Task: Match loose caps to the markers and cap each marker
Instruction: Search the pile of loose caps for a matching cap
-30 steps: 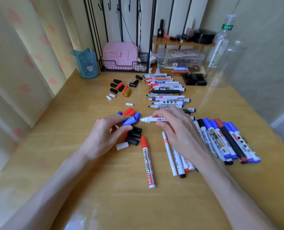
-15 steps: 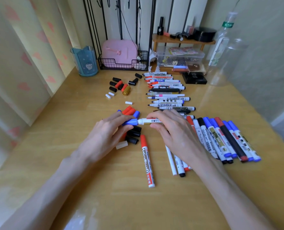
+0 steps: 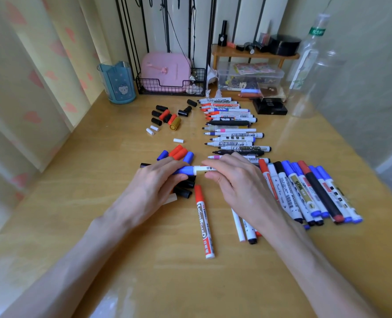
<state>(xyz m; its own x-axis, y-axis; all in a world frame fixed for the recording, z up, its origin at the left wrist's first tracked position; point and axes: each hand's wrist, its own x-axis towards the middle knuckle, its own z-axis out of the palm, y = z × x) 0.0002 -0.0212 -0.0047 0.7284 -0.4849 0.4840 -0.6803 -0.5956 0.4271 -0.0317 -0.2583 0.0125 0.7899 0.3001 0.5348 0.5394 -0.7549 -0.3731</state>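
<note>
My left hand (image 3: 153,187) grips a blue cap (image 3: 185,170) that sits on the end of a white marker (image 3: 201,169). My right hand (image 3: 238,184) holds that marker's barrel, level above the table. Loose blue, red and black caps (image 3: 179,153) lie just beyond and under my left hand. More loose caps (image 3: 165,117) lie farther back. A row of uncapped markers (image 3: 231,131) runs up the middle. Capped markers (image 3: 309,191) lie fanned out at the right. A red-capped marker (image 3: 204,223) lies alone in front.
A wooden table (image 3: 98,203) holds everything. At the back stand a blue cup (image 3: 119,84), a wire basket (image 3: 169,88) with a pink case, a clear box (image 3: 250,76), a small wooden shelf (image 3: 254,53) and a clear bottle (image 3: 309,63). A curtain hangs at left.
The blue cap in my left hand met the marker tip and slid onto it. My hands have come closer together.
</note>
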